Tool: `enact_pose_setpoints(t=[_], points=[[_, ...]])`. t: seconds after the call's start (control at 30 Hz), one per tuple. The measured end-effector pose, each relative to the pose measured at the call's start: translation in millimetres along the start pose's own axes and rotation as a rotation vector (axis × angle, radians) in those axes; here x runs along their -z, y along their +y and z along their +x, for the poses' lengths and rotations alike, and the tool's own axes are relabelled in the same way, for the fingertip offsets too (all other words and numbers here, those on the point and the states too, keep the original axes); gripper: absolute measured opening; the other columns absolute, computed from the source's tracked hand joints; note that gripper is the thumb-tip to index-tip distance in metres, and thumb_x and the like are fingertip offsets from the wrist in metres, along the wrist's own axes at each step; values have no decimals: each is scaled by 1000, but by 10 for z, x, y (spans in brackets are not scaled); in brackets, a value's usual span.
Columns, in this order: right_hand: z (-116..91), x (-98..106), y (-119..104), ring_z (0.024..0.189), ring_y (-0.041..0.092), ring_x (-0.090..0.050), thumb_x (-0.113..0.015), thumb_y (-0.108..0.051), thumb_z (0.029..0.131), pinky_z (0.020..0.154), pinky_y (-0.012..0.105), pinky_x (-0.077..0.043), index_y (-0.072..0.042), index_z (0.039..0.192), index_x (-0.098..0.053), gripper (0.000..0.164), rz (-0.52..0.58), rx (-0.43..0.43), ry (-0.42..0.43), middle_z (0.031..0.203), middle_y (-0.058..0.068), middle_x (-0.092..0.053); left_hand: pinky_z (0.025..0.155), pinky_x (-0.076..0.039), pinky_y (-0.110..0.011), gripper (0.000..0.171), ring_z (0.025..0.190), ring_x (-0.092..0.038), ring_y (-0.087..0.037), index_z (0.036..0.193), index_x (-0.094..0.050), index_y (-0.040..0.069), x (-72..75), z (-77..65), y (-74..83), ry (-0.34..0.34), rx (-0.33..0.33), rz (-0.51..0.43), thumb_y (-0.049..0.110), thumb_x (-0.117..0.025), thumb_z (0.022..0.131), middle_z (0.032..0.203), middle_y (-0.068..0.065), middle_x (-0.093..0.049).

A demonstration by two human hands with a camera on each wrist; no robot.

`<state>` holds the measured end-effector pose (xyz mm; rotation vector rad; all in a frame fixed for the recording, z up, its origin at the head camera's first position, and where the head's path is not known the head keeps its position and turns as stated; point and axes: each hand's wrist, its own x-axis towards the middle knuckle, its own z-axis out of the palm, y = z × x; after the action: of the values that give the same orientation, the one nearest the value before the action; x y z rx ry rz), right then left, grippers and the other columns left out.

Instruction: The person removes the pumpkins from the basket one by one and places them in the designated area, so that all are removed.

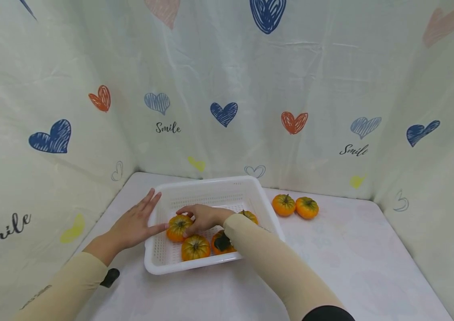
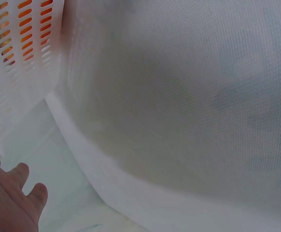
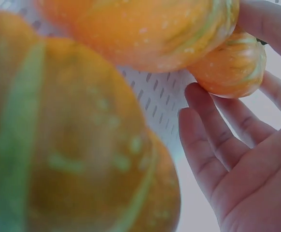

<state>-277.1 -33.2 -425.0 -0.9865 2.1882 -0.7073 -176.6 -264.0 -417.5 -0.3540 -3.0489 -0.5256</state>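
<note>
While the L sleeve (image 1: pixel 68 285) and R sleeve (image 1: pixel 287 267) lie at 7 and 5 o'clock, the work sits btwn them in a white basket (image 1: pixel 207 189) on the table (image 1: pixel 355 249). Nearest the person, inside it, are a 7 o'clock pumpkin (image 1: pixel 196 248) and, part hidden by the R wrist, a 6 o'clock pumpkin (image 1: pixel 216 248). A bit farther, at 9 o'clock inside, is the gripped pumpkin (image 1: pixel 178 228): R hand (image 1: pixel 207 217) has thumb and fingers round it, a fairly narrow hold; can't tell if its base bears on the basket floor. L hand (image 1: pixel 132 226) is wide, fingers straight, over the 9 o'clock rim, thumb tip at or just beside that same pumpkin. Beyond the R forearm, a 3 o'clock pumpkin (image 1: pixel 250 216) shows only in part. Past the basket, at approx 2 o'clock, two outside pumpkins (image 1: pixel 283 205) sit side by side on the table; heart-print curtain (image 1: pixel 319 80) at 12. Step in hand is prob. positioning the gripped one; set-down vs. pick-up unclear. Next move calls for, I'd judge, a clean finger release if it's seated, or a firmer grip if it's to be lifted, w/o nudging the 7 o'clock neighbor.
</note>
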Motion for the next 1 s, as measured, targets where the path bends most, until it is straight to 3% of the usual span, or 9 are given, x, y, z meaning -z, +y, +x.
enact_pose_setpoints(t=[0.33, 1.0], points=[[5, 6, 14, 107, 10, -56, -84, -32, 82, 97, 31, -48, -25, 145, -51, 71, -42, -4, 72, 125, -1, -60, 111, -23, -66, 98, 144, -21, -47, 159, -16, 3, 31, -10, 54, 6, 1, -1, 61, -58, 92, 164, -22, -7], [-126, 156, -23, 115, 14, -55, -83, -29, 83, 99, 32, -47, -23, 149, -48, 75, -32, 11, 153, 134, -1, -57, 109, -23, -69, 100, 144, -20, -49, 159, -15, 4, 21, 9, 50, -7, 29, 7, 62, -60, 90, 164, -22, -6]])
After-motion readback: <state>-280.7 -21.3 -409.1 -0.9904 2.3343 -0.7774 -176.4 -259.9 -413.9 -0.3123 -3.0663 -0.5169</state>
